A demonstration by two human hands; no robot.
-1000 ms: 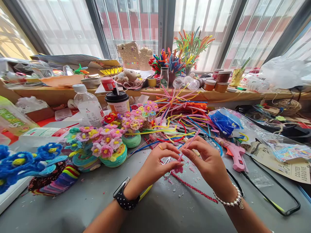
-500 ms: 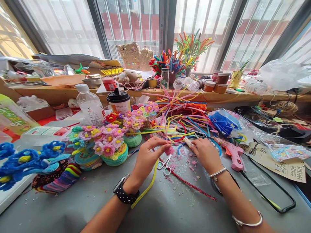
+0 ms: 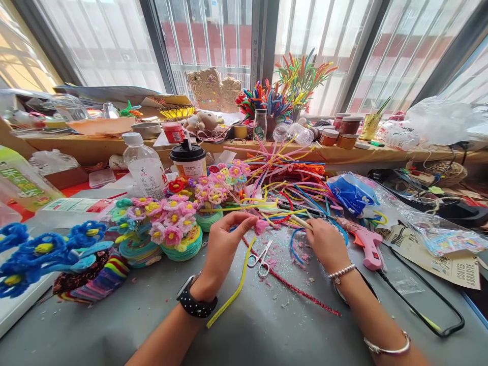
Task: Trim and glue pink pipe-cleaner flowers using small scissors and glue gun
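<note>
Between the thumb and fingers of my left hand (image 3: 224, 244) is a pink fuzzy flower (image 3: 260, 226), with a thin pink stem rising up and left from it. My right hand (image 3: 327, 244) is closed round a pale cream stick (image 3: 301, 222) whose tip points left toward the flower. Below the flower, open scissors (image 3: 262, 259) lie on the grey table among pink fluff. A red tinsel stem (image 3: 301, 292) runs to their right, and a yellow pipe cleaner (image 3: 235, 292) curves beside my left wrist.
Potted pipe-cleaner flowers (image 3: 173, 221) stand at the left, near a bottle (image 3: 144, 168) and a lidded cup (image 3: 188, 162). Loose pipe cleaners (image 3: 290, 175) are heaped behind my hands. A pink glue gun (image 3: 368, 244) with a black cable and a blue packet (image 3: 353, 193) lie at the right.
My left hand has shifted slightly left and the pink flower has turned, its stem now slanting up-left. My right hand and the stick have moved a little right, away from the flower.
</note>
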